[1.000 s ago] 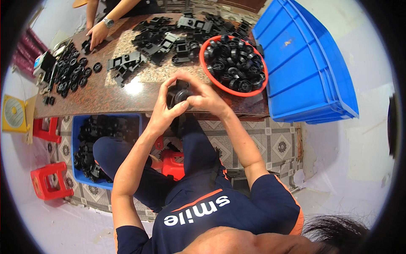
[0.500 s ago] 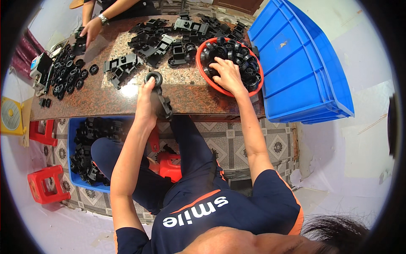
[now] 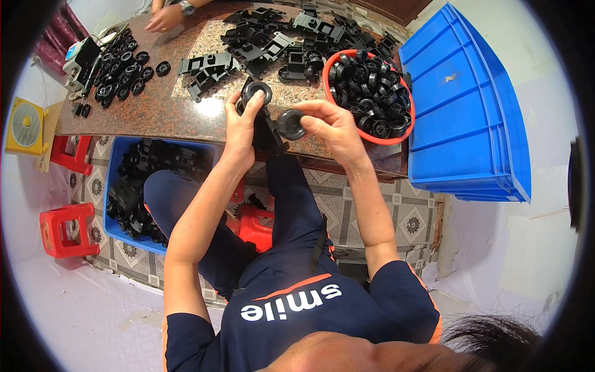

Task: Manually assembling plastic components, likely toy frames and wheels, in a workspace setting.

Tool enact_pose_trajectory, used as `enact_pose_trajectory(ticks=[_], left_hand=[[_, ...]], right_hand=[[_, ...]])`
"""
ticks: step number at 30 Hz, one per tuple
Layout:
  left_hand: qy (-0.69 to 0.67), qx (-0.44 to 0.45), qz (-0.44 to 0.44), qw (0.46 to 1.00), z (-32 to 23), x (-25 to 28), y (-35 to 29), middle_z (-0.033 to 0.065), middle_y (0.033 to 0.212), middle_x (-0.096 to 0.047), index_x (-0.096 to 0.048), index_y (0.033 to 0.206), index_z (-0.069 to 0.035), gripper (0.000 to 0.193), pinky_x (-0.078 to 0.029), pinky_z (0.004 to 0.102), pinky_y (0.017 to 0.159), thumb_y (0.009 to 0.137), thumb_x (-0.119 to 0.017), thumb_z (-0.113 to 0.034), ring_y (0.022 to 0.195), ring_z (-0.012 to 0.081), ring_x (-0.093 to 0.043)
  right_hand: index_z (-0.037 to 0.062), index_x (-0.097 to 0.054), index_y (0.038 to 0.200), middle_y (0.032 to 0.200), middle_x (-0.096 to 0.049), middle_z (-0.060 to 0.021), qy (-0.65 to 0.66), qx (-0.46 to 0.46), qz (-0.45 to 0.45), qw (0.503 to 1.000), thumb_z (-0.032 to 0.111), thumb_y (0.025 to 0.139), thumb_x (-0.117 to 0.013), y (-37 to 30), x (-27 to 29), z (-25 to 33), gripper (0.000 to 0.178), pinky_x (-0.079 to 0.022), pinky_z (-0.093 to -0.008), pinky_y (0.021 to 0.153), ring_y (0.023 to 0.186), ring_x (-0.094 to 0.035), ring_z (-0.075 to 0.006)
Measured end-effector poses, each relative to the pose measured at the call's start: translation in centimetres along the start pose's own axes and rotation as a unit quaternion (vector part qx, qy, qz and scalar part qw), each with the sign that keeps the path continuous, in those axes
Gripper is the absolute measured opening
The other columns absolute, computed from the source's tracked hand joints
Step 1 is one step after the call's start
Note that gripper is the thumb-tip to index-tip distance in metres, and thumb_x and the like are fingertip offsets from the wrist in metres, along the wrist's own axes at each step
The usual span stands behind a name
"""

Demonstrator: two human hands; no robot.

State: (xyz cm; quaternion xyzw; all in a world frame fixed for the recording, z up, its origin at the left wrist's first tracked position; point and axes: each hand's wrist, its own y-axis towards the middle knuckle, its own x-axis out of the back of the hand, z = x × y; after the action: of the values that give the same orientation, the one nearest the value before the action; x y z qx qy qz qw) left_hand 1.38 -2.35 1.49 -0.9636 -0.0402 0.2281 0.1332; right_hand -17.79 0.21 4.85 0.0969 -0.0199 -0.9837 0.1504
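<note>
My left hand (image 3: 243, 127) is closed around a black plastic toy chassis (image 3: 266, 133), held at the table's front edge. A black wheel (image 3: 256, 93) sits at the chassis's upper end, under my left thumb. Between the thumb and fingers of my right hand (image 3: 334, 127) is another black toy wheel (image 3: 290, 124), close beside the chassis; I cannot tell whether they touch. Behind my right hand stands a red round basket (image 3: 400, 141) heaped with black wheels (image 3: 365, 87). Several loose black chassis (image 3: 211, 68) lie on the table beyond my left hand.
A large blue crate (image 3: 465, 111) stands right of the basket. Loose wheels (image 3: 124, 74) lie at the table's left, near another person's hand (image 3: 164, 18). Below the table are a blue bin (image 3: 133, 245) of black parts and red stools (image 3: 68, 229).
My right hand has left the basket and moved left with a wheel, beside the chassis. The other person's hand no longer holds a black part. The view has shifted.
</note>
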Motion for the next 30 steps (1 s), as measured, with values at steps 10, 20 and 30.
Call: enact_pose_trajectory(ticks=[10, 20, 30], left_hand=[[-0.006, -0.040, 0.013, 0.999, 0.3, 0.0, -0.2, 0.0135, 0.126, -0.048, -0.027, 0.142, -0.008, 0.085, -0.048, 0.0348, 0.089, 0.080, -0.078, -0.036, 0.109, 0.0209, -0.052], [0.015, -0.058, 0.202, 0.978, -0.8, 2.5, -1.3, 0.0153, 0.137, -0.041, 0.010, 0.154, -0.019, 0.122, -0.043, 0.0384, 0.100, 0.076, -0.084, -0.023, 0.119, 0.0245, -0.049], [0.133, -0.239, 0.067, 0.960, -3.6, 7.3, -3.6, 0.0218, 0.155, -0.019, 0.014, 0.152, -0.003, 0.119, -0.031, 0.0381, 0.112, 0.081, -0.079, -0.022, 0.139, 0.0321, -0.032]], right_hand=[[0.0000, -0.065, 0.115, 0.099, -0.067, -0.0030, -0.074, -0.050, 0.003, 0.996, 0.011, 0.093, -0.063, 0.2, -1.5, -2.6, 0.024, -0.052, -0.0233, 0.069, 0.085, -0.062, -0.0079], [0.0004, -0.038, 0.141, 0.126, -0.054, -0.0081, 0.149, -0.077, 0.012, 0.986, 0.038, 0.097, -0.051, 0.7, -4.4, -4.1, 0.059, -0.046, -0.0291, 0.092, 0.111, -0.056, -0.0147], [-0.0060, -0.054, 0.129, 0.114, -0.064, -0.0078, -0.010, -0.042, 0.043, 0.998, 0.024, 0.093, -0.058, 4.7, -8.8, -5.4, 0.047, -0.047, -0.0280, 0.092, 0.104, -0.060, -0.0135]])
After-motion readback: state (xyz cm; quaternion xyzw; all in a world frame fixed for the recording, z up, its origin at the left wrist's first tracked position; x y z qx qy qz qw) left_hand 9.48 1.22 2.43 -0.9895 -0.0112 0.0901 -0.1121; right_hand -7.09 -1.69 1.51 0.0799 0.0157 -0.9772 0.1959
